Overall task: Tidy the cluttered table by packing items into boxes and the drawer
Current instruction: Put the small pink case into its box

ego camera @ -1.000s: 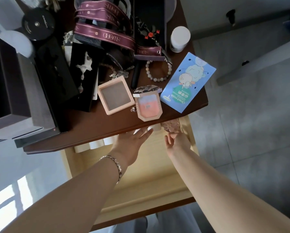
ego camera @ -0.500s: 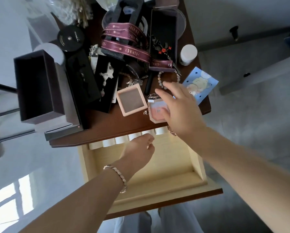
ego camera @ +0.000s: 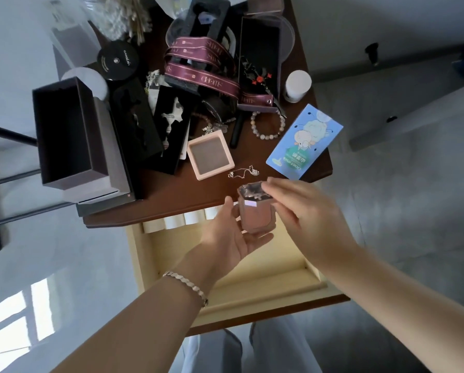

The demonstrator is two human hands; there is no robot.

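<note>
Pink compact (ego camera: 256,214) is being held over the far end of the open drawer (ego camera: 265,267), long axis running near-to-far, left hand (ego camera: 230,238) cupping it from below with curled fingers, right hand (ego camera: 311,211) pinching its far lid edge from the right.

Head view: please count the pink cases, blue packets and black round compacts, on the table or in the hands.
Pink cases: 2, the pink square open box and the pink faceted compact held by left hand and right hand.
Blue packets: 1, the blue rectangular cartoon packet.
Black round compacts: 1, the black round compact.
Total: 4
</note>
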